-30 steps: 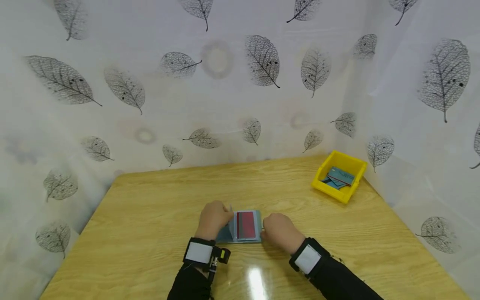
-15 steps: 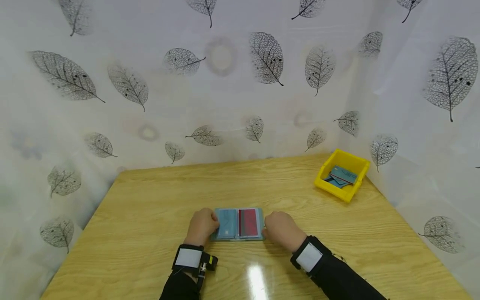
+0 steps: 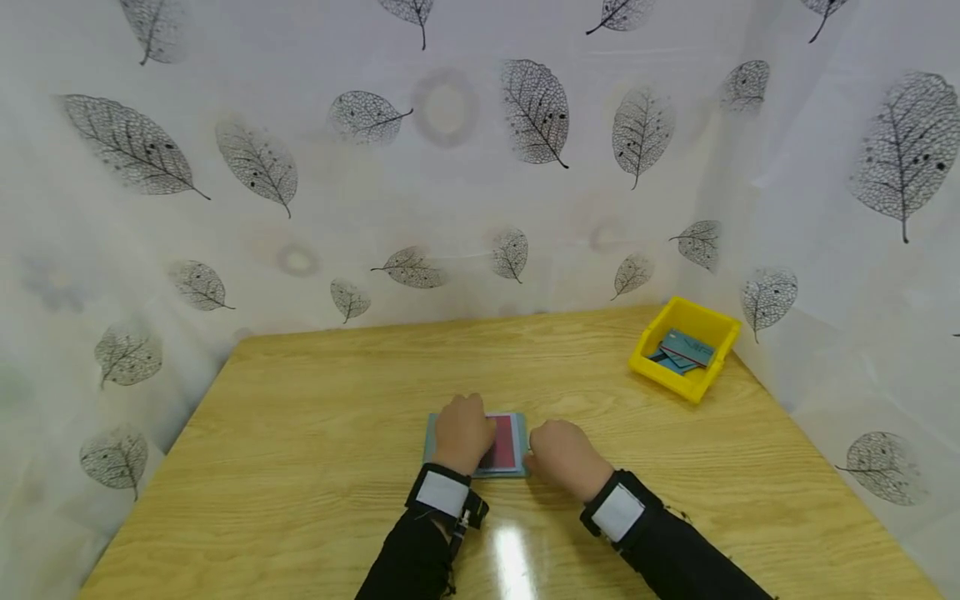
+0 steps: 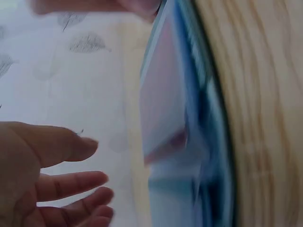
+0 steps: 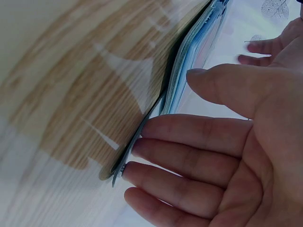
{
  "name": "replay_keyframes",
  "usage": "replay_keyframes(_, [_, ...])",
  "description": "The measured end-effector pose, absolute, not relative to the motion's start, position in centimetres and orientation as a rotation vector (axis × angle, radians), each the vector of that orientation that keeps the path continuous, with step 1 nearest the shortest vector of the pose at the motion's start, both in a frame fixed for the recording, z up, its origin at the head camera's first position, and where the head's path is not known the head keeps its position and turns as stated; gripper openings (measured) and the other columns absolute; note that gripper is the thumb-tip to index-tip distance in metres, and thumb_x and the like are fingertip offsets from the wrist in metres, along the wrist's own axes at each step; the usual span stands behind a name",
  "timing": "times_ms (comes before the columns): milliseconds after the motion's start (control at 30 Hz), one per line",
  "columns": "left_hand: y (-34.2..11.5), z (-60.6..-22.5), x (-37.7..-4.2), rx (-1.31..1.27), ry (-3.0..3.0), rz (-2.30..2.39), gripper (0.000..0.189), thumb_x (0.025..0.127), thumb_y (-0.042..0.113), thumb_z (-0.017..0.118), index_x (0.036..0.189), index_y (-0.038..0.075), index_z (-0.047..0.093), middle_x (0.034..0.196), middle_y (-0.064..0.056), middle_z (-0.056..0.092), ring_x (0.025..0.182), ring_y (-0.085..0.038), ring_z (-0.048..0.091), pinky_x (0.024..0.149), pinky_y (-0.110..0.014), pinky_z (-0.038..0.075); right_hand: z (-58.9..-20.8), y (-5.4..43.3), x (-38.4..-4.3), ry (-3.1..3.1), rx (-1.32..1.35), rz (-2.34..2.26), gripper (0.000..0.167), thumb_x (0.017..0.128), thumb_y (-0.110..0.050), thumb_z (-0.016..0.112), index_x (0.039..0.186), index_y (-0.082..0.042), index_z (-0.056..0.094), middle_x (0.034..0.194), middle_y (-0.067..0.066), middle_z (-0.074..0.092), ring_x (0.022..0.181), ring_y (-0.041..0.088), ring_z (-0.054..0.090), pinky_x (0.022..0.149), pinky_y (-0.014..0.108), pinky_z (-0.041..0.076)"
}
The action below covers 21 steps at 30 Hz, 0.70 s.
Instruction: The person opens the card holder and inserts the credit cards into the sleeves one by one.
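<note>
An open teal card holder (image 3: pixel 521 450) lies on the table, with a red card (image 3: pixel 504 442) in the clear sleeve of its right side. My left hand (image 3: pixel 461 435) hovers over its left part and middle, covering them in the head view. In the left wrist view the left thumb and fingers are apart and relaxed, clear of the sleeves. My right hand (image 3: pixel 566 457) stays at the holder's right edge. In the right wrist view its extended fingertips (image 5: pixel 137 149) touch a narrow strap (image 5: pixel 124 156) coming off the cover, while the thumb sits near the page edges without pinching anything.
A yellow bin (image 3: pixel 645 367) with several blue-grey cards (image 3: pixel 686 348) stands at the table's back right corner. Behind and beside the wooden table (image 3: pixel 315 400) hangs a white leaf-print curtain (image 3: pixel 465 183).
My left hand turned a sleeve page over to the left, where a blue card showed half a second ago. It then moved right, above the holder's middle. The right hand stayed nearly still.
</note>
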<state>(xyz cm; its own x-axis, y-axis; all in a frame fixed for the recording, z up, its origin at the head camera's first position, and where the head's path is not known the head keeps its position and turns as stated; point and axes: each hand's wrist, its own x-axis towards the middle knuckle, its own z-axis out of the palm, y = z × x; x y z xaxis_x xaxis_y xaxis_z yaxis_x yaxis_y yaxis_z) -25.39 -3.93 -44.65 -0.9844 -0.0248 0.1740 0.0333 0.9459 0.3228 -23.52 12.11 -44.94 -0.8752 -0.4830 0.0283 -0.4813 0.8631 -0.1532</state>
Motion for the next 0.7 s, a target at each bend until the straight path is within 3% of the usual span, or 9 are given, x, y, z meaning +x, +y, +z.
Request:
replay_keyframes(267, [-0.8, -45.8, -25.2, 0.021, -3.028, -0.445, 0.038, 0.076, 0.028, 0.079, 0.098, 0.001, 0.066, 0.094, -0.018, 0.058, 0.086, -0.037, 0.060, 0.064, -0.047, 0.053, -45.5, 12.4, -23.5, 3.080, -0.845, -0.216, 0.041, 0.080, -0.020, 0.077, 0.051, -0.013, 0.049, 0.051, -0.005, 0.039, 0.046, 0.009, 0.039, 0.044, 0.028, 0.038])
replay_keyframes(367, [-0.4, -45.9, -25.1, 0.023, -3.009, -0.438, 0.043, 0.072, 0.028, 0.083, 0.100, 0.001, 0.065, 0.094, -0.019, 0.057, 0.086, -0.037, 0.059, 0.063, -0.047, 0.053, -45.5, 12.4, -23.5, 3.096, -0.868, -0.209, 0.041, 0.078, -0.020, 0.078, 0.051, -0.013, 0.048, 0.051, -0.005, 0.039, 0.046, 0.009, 0.039, 0.044, 0.028, 0.039])
replay_keyframes(700, [-0.1, -45.9, -25.5, 0.061, -3.067, -0.389, 0.055, 0.072, 0.037, 0.084, 0.107, 0.001, 0.061, 0.094, -0.018, 0.058, 0.088, -0.036, 0.059, 0.068, -0.044, 0.053, -45.5, 12.4, -23.4, 3.093, -0.879, -0.194, 0.042, 0.079, -0.022, 0.079, 0.051, -0.014, 0.048, 0.050, -0.005, 0.039, 0.045, 0.008, 0.040, 0.044, 0.028, 0.040])
